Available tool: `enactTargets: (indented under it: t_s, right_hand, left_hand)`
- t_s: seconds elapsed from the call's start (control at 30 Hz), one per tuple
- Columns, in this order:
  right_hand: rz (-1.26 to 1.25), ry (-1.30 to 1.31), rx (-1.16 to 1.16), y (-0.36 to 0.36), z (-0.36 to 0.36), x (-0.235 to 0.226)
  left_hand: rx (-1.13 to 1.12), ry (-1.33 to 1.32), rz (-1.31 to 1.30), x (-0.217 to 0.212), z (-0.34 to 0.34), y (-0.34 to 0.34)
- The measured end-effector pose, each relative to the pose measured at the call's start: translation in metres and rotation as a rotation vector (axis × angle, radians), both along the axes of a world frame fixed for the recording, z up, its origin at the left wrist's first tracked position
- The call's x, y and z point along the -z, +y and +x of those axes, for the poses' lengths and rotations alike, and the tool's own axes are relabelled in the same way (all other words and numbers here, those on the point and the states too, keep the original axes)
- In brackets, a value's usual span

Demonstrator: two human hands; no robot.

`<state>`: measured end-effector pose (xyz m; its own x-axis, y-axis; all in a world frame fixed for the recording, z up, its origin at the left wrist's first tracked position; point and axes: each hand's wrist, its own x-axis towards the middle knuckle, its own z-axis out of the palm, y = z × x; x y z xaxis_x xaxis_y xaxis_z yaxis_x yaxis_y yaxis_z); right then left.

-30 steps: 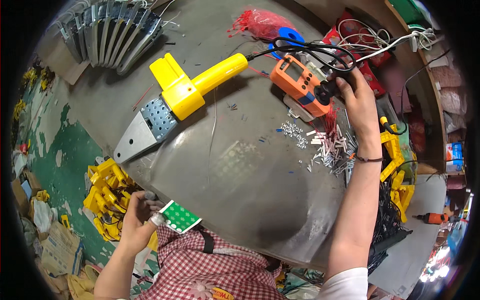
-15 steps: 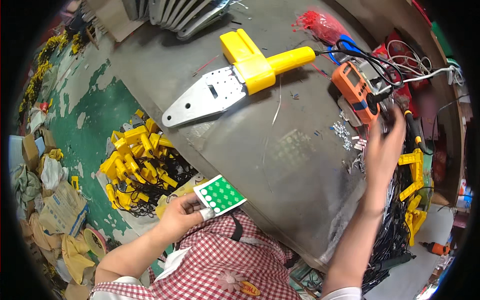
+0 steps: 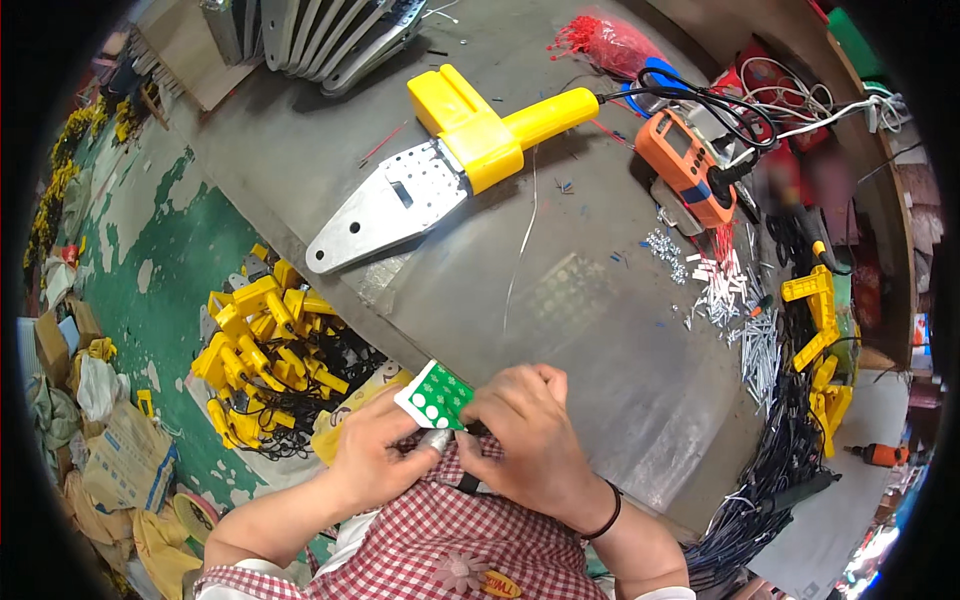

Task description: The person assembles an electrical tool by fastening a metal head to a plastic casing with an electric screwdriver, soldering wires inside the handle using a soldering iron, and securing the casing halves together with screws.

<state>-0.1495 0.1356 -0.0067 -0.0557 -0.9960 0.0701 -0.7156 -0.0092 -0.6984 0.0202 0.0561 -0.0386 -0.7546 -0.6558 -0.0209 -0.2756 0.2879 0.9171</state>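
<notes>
My left hand (image 3: 378, 455) pinches a small green-and-white sticker sheet (image 3: 440, 392) with a leaf pattern and white round spots, above the checked apron at the near edge of the table. The thumb has a whitish wrap. At the sheet's right edge, the fingers of my right hand (image 3: 530, 430) are closed, gripping it and covering part of it. Farther off on the table lies a yellow-handled pipe-welding iron (image 3: 480, 140) with a flat, tapered grey metal plate; neither hand touches it.
An orange multimeter (image 3: 685, 165) stands at the right beside tangled cables. Screws (image 3: 762, 350) and white sleeves (image 3: 720, 285) lie nearby. Black cords (image 3: 740, 530) run along the right edge. Metal plates (image 3: 335, 40) stand at the back. Yellow irons (image 3: 265, 345) are heaped at lower left.
My right hand has come from beside the multimeter down to the sticker sheet and taken hold of its right side. My left hand still holds the sheet. The view has shifted slightly.
</notes>
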Motion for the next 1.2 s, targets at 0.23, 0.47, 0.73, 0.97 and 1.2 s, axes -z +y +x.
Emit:
enactTargets:
  t_s: [0.23, 0.47, 0.73, 0.97, 1.2]
  right_hand:
    - [-0.02, 0.019, -0.006, -0.006, -0.003, -0.003]
    - [-0.178, 0.082, 0.16, -0.058, -0.059, -0.007]
    - [-0.059, 0.601, 0.254, -0.207, -0.117, -0.017]
    - [-0.614, -0.34, 0.801, -0.088, -0.201, -0.074]
    - [-0.564, 0.154, 0.489, -0.011, -0.217, -0.05]
  left_hand:
    - [-0.002, -0.021, -0.055, -0.003, 0.0, -0.002]
    - [0.0, -0.126, -0.11, -0.028, 0.011, -0.083]
    - [-0.128, -0.195, -0.498, -0.024, -0.063, -0.129]
    - [-0.003, -0.097, -0.732, -0.068, -0.136, -0.144]
    - [0.215, -0.23, -0.799, -0.065, -0.229, -0.153]
